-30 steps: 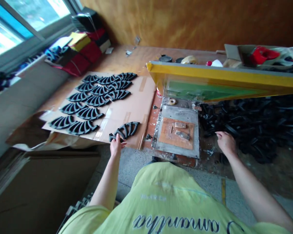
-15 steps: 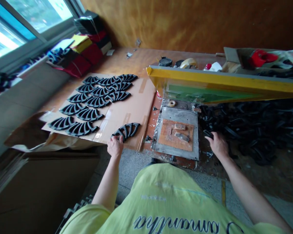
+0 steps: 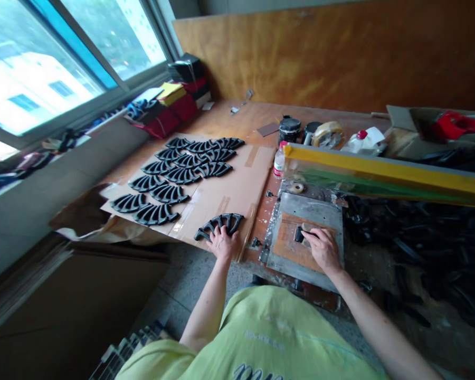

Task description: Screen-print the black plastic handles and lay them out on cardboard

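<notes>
My right hand is closed on a black plastic piece, shaped like a short handle with a wider end. It holds the piece over the brown board on the grey metal plate. My left hand has its fingers spread on the near side of a small fan of similar black pieces. That fan lies near the front edge of the cardboard sheet. Several rows of black pieces lie farther left on the same sheet.
A yellow-edged screen frame slants above the plate's far side. To the right lies a heap of black pieces. A tape roll, a red-capped bottle, a black jar and an open carton stand beyond.
My right hand has moved left from beside the heap to over the board, carrying the black piece. The left hand has shifted right along the small fan. The camera view has tilted up.
</notes>
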The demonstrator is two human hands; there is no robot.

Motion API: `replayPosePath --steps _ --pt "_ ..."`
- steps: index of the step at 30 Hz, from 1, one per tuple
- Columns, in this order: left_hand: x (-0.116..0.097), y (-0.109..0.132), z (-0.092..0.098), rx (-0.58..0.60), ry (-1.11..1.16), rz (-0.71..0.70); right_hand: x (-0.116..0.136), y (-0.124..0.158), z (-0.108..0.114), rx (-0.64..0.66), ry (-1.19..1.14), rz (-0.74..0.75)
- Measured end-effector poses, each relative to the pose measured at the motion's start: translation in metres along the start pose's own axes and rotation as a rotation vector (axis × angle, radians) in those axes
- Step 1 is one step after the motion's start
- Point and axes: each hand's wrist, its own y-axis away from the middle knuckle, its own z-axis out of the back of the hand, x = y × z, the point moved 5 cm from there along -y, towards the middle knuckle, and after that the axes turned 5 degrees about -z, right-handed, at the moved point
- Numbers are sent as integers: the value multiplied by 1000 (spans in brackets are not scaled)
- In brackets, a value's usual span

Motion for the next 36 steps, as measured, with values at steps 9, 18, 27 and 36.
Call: replayPosePath --steps 9,18,27,36 --pt "16 -67 0 -6 32 -374 -3 4 -4 -31 1 0" --pt "40 -244 18 47 -16 -409 -3 11 -9 -66 -15 -97" --pt "54 -266 9 104 -68 -289 2 11 -8 -44 62 -123" --pt "-96 -158 64 20 669 -493 30 1 -21 257 152 85"
